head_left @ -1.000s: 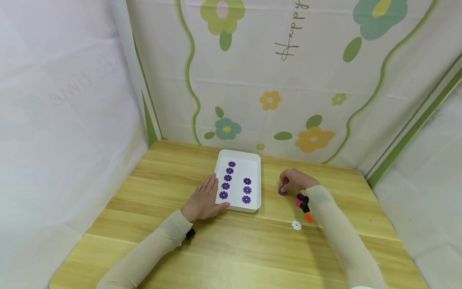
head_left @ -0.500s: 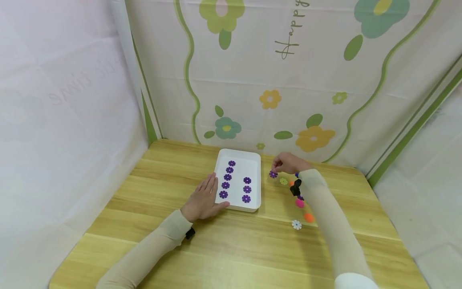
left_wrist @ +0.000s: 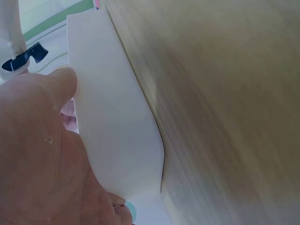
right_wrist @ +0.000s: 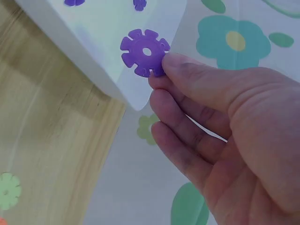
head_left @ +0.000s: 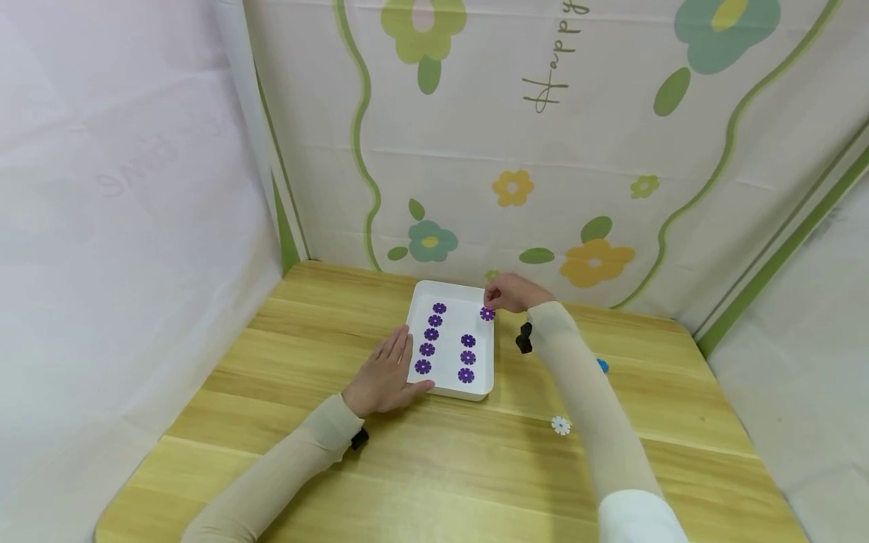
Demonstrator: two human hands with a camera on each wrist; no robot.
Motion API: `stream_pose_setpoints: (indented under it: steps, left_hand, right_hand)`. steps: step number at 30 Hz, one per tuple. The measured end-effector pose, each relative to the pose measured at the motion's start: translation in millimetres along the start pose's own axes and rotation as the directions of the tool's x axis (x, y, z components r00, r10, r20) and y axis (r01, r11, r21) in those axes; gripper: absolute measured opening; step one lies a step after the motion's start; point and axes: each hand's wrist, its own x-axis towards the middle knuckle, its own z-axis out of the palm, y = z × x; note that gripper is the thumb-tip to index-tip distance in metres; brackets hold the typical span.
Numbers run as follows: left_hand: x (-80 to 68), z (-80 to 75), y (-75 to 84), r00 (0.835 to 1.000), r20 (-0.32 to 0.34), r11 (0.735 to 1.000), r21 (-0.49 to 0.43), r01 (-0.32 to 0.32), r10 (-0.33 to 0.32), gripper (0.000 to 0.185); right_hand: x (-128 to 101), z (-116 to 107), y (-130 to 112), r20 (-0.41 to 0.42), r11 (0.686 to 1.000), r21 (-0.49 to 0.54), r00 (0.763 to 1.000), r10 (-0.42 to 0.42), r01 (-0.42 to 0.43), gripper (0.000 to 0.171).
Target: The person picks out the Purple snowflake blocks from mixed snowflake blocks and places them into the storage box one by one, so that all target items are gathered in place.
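My right hand (head_left: 514, 292) pinches a notched purple snowflake disc (right_wrist: 136, 58) between thumb and forefinger. In the head view the disc overlaps the far right corner of a white rectangular tray (head_left: 449, 324). Several purple discs (head_left: 431, 334) form a slanting row along the tray's left side. On its right side, 3 more discs (head_left: 468, 357) line up from near the front to about the middle. My left hand (head_left: 382, 381) lies with straight fingers along the tray's left wall, thumb at the front left corner. The left wrist view shows the palm against the tray's outer wall (left_wrist: 112, 103).
On the wooden table (head_left: 434, 483), a white disc (head_left: 560, 426) lies right of the tray, and a blue one (head_left: 603, 366) shows beyond the right sleeve. The right wrist view has a pale green disc (right_wrist: 9, 191) on the table. A flower-patterned cloth (head_left: 468, 136) hangs behind.
My right hand has carried the purple disc away from the loose pieces, leftward and back, up to the tray's far right corner. The left hand keeps its place on the tray.
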Motion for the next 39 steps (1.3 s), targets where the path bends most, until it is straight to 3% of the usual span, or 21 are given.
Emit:
stream_pose_setpoints:
  steps: [12,20,31,39]
  left_hand:
    - [2.3,1.9,0.6,1.000,-0.009,1.000,0.021,0.000,0.001,0.103]
    - [2.6,3.3,-0.1,1.000,-0.011,0.999,0.046,-0.007,0.008,0.103]
    - [2.0,2.0,0.6,1.000,-0.007,0.999,0.051,-0.003,0.003,0.103]
    - [1.1,2.4,-1.2,1.000,-0.010,0.999,0.038,0.000,0.000,0.103]
  right_hand:
    - [28,13,-18,0.030,0.998,-0.068,1.000,0.003,-0.001,0.010]
    - [34,29,-16,0.046,1.000,-0.017,0.999,-0.013,0.014,0.011]
    - [44,45,-7,0.017,0.999,-0.043,1.000,0.023,-0.022,0.009]
    - [39,41,-12,0.009,0.997,-0.069,1.000,-0.024,0.024,0.012]
